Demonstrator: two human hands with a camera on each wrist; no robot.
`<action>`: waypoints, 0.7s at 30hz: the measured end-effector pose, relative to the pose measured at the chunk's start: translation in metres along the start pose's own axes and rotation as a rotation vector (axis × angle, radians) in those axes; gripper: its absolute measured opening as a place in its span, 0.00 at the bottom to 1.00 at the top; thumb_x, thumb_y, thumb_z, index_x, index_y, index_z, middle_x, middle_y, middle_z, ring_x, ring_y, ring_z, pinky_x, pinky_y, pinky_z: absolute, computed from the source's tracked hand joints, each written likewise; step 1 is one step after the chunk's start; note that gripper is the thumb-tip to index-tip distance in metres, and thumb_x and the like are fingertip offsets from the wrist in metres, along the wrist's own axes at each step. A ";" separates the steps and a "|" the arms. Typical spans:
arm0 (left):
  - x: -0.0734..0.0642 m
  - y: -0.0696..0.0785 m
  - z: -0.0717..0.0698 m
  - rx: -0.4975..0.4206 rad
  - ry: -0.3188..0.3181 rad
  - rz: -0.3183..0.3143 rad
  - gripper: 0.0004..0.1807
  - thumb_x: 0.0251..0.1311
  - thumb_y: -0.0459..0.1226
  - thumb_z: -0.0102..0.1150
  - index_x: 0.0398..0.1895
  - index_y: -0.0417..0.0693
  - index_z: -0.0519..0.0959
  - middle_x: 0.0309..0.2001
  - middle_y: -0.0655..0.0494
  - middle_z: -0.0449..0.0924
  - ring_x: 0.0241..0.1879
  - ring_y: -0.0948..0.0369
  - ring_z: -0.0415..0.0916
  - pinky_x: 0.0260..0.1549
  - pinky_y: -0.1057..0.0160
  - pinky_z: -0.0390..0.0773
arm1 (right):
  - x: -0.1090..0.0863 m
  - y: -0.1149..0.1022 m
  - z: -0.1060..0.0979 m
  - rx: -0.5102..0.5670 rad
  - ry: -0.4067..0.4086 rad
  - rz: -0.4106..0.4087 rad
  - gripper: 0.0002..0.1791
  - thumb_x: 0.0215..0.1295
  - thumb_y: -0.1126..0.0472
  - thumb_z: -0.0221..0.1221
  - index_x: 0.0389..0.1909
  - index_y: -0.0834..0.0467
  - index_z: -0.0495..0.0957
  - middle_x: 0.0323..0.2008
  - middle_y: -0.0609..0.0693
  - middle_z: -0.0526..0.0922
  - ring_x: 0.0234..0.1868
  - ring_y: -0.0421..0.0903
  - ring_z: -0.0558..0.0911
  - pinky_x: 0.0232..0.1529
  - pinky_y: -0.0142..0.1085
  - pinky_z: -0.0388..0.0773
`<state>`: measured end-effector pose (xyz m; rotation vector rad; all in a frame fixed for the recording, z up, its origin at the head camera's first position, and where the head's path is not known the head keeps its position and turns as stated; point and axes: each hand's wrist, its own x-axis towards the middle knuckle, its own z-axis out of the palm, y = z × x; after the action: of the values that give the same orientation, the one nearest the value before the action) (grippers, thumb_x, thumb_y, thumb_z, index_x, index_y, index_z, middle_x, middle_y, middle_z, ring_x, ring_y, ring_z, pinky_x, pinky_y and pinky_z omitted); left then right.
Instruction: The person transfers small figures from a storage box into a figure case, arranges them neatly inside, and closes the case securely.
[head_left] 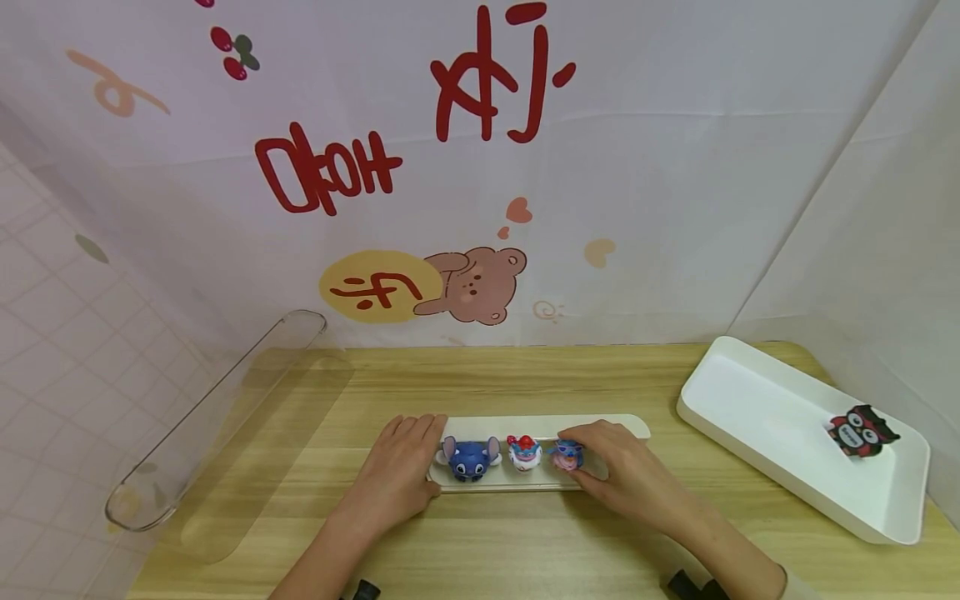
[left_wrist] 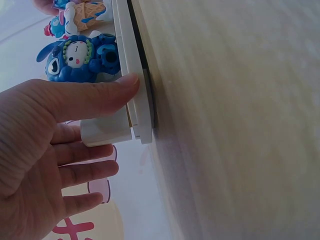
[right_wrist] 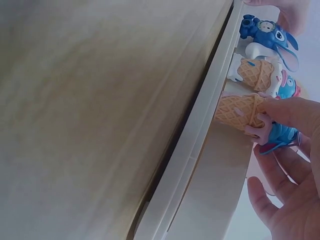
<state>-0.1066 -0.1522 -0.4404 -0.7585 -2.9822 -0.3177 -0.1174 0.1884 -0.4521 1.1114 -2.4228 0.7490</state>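
A long white stepped stand [head_left: 510,483] lies on the table with three figurines in a row. At its left end my left hand [head_left: 405,467] holds it, thumb on the front edge [left_wrist: 135,107] and fingers behind. Nearest that hand is a blue, big-eared figurine [head_left: 470,460]. Beside it stands a white cone figurine [head_left: 525,454] with a red top. My right hand [head_left: 618,467] pinches the third, a blue and pink ice-cream-cone figurine [head_left: 567,455], between thumb and fingers. Its waffle cone [right_wrist: 240,111] rests on or just above the stand; I cannot tell which.
A clear, open plastic cover [head_left: 225,433] stands at the left of the table. To the right is a white tray [head_left: 787,467] with a red and black owl piece [head_left: 861,431] in it. A printed white cloth [head_left: 660,208] hangs behind the table.
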 end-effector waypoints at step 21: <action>0.000 0.001 0.000 0.008 -0.003 -0.008 0.51 0.45 0.39 0.86 0.73 0.34 0.70 0.65 0.42 0.77 0.63 0.45 0.74 0.72 0.41 0.65 | -0.005 -0.002 -0.024 -0.014 0.050 0.030 0.35 0.45 0.66 0.80 0.59 0.59 0.81 0.55 0.47 0.85 0.54 0.48 0.84 0.63 0.23 0.67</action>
<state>-0.1060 -0.1519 -0.4401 -0.7477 -2.9884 -0.3044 -0.1103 0.2050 -0.4356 1.0407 -2.4046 0.7587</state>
